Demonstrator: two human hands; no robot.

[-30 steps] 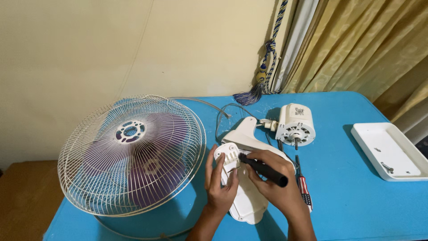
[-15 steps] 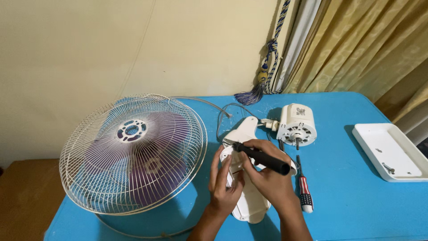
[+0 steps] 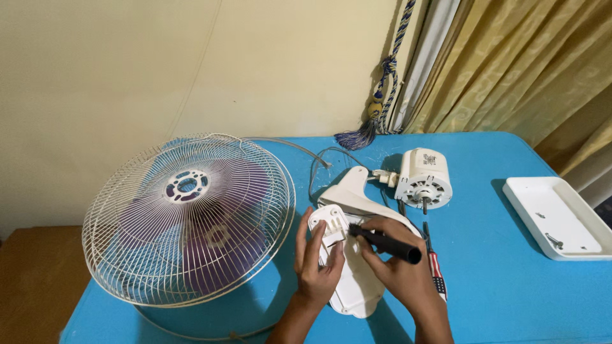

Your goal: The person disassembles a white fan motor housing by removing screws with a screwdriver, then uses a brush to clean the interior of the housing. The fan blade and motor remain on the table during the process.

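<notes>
White plastic fan housing steadied under the left hand, fingers flat; right hand grips a black screwdriver, tip on it

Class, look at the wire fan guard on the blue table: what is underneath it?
Through the wire fan guard purple fan blades show, with the blue table below. What lies under the guard's hub cannot be seen.

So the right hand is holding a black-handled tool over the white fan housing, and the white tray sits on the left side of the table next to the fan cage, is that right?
Not quite. The tray sits on the right side of the table, far from the fan cage, as the head view shows. The rest holds: the right hand holds the black-handled tool over the white housing.
</notes>
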